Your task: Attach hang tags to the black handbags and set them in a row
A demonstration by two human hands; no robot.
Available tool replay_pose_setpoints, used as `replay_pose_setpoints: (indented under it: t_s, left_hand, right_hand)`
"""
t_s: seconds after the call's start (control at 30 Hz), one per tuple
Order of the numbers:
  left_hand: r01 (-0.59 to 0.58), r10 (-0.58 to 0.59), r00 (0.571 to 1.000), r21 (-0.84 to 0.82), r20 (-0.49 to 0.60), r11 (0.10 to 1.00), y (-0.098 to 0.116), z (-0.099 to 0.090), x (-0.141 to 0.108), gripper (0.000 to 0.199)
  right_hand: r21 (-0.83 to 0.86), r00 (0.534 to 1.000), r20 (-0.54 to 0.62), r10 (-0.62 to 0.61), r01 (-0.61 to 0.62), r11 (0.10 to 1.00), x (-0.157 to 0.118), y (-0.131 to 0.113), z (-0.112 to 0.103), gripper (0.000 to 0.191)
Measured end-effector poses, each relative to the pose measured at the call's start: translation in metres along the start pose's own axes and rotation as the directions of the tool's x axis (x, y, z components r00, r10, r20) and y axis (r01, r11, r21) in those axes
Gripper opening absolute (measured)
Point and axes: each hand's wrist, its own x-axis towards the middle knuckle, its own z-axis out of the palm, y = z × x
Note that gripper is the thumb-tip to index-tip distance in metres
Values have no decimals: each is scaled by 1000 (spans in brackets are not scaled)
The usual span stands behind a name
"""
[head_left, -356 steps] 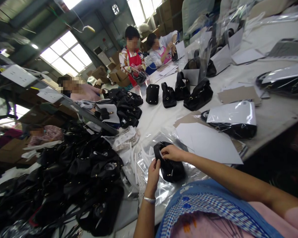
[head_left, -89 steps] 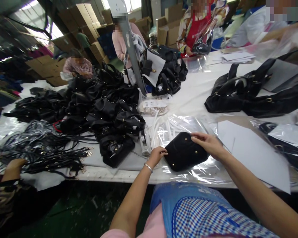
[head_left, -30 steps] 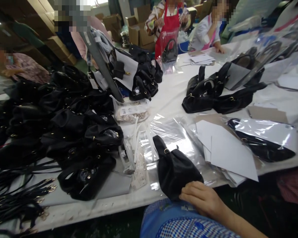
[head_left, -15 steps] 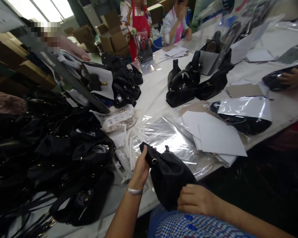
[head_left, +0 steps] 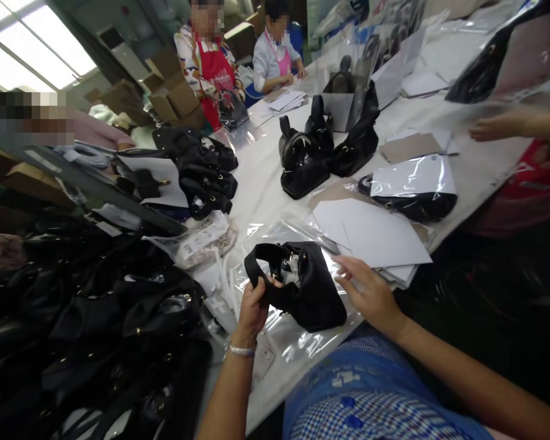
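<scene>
A black handbag (head_left: 323, 287) with gold-coloured fittings is tipped on its side over clear plastic bags (head_left: 297, 345) on the table. Its wide strap is in the grip of my left hand (head_left: 254, 305), thumb on top. Some clear wrapping shows in the bag's opening. My right hand (head_left: 366, 293) is just beyond the bag's base, fingers stretched and apart, holding nothing. Close to that hand lies a stack of white card sheets (head_left: 371, 232).
Many black handbags (head_left: 91, 324) are heaped on the left. A packet of small parts (head_left: 204, 238) lies beyond my left hand. More handbags (head_left: 305, 171) stand mid-table, near a plastic-wrapped handbag (head_left: 410, 189). Co-workers are around the table; one co-worker's hand (head_left: 495, 128) reaches in at right.
The handbag has turned so its opening and strap show, and it has moved up over the plastic. My right hand has let go of it and opened. The co-worker at right has lifted a bag.
</scene>
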Motion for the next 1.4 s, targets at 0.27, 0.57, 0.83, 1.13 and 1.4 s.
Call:
replay_pose_setpoints:
  t_s: [0.27,0.57,0.83,1.13,1.4]
  left_hand:
    - [119,-164,972,247,169,962,-22,-25,-6,37]
    - [105,-103,994,128,-18,986,-40,-43,-23,34]
    - [102,-110,994,231,20,968,-50,-48,-44,33]
    - [58,-84,996,484,34,873,-62,-41,-60,38]
    - [112,-62,986,346,-152,932,-69,-27,-52,64]
  right_hand:
    - [317,781,622,-50,-193,929,44,48,30,28]
    - [460,688,690,-224,-178,870,29,59,29,31]
    - [363,863,501,-65,-141,921,5,59,49,18]
    - [23,775,533,339,-414,910,-5,44,47,18]
    - [-37,735,559,383,-440,897,-6,48,46,18]
